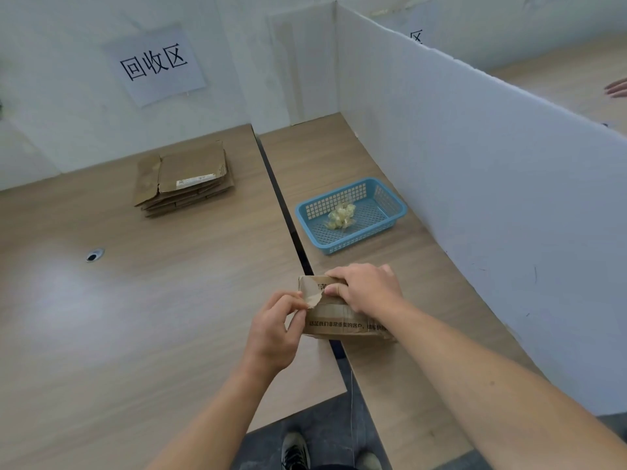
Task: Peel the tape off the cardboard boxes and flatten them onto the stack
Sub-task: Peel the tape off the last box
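Observation:
A small brown cardboard box (342, 322) with printed text on its side sits across the gap between two tables, near me. My right hand (368, 288) lies over the box's top with its fingers curled round the far edge, holding it. My left hand (276, 325) is at the box's left end and pinches a strip of tape (312, 295) that curls up from the top corner. A stack of flattened cardboard boxes (185, 178) lies on the left table, farther back.
A blue plastic basket (390, 205) holding a wad of crumpled tape (341, 215) stands on the right table beyond the box. A white partition (475, 164) walls the right side. A cable hole (93, 255) sits in the left table. Another person's hand (617, 88) shows at far right.

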